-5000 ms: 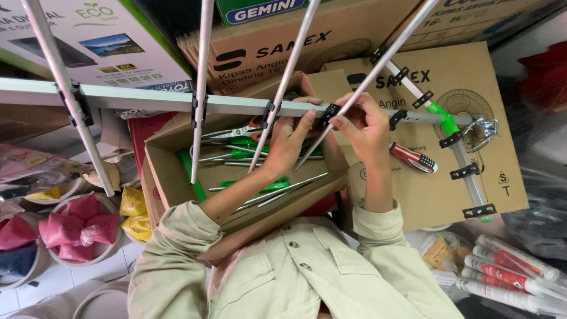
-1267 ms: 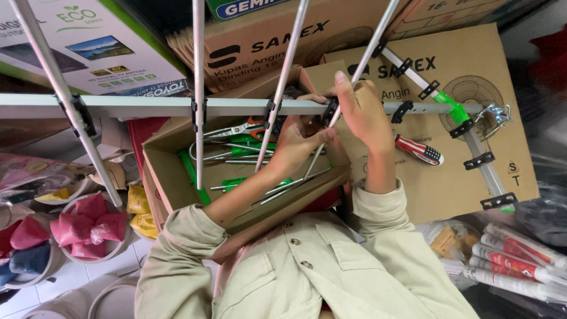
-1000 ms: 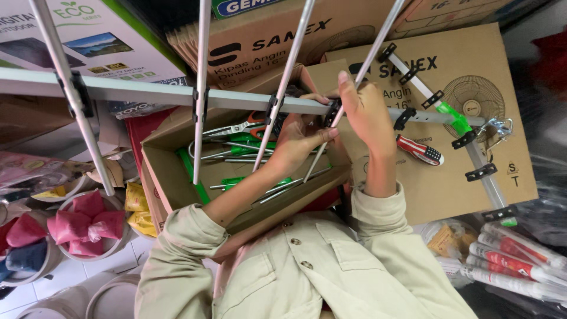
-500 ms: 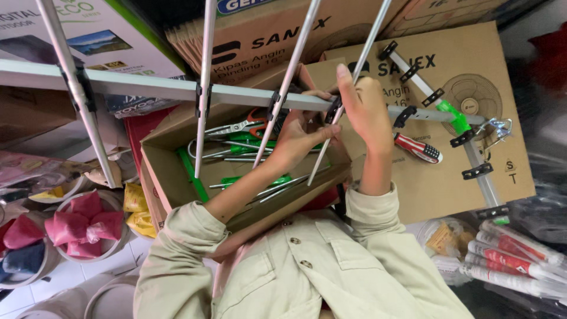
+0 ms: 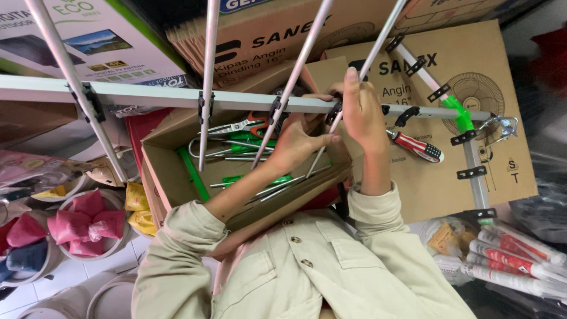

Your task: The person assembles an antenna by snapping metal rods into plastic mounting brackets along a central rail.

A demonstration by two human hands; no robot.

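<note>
While the left hand (image 5: 298,142) pinches a thin aluminium antenna rod (image 5: 316,150) over the open cardboard box (image 5: 171,171), the right hand (image 5: 361,112) clamps the square boom (image 5: 236,101) at a black clip (image 5: 335,112); light, stiff, easily bent, best gripped near clips.

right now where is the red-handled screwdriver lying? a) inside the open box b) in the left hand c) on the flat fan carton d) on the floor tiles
c: the screwdriver lies on the flat carton just right of the right hand, outside the open box, and neither hand holds it.
</note>
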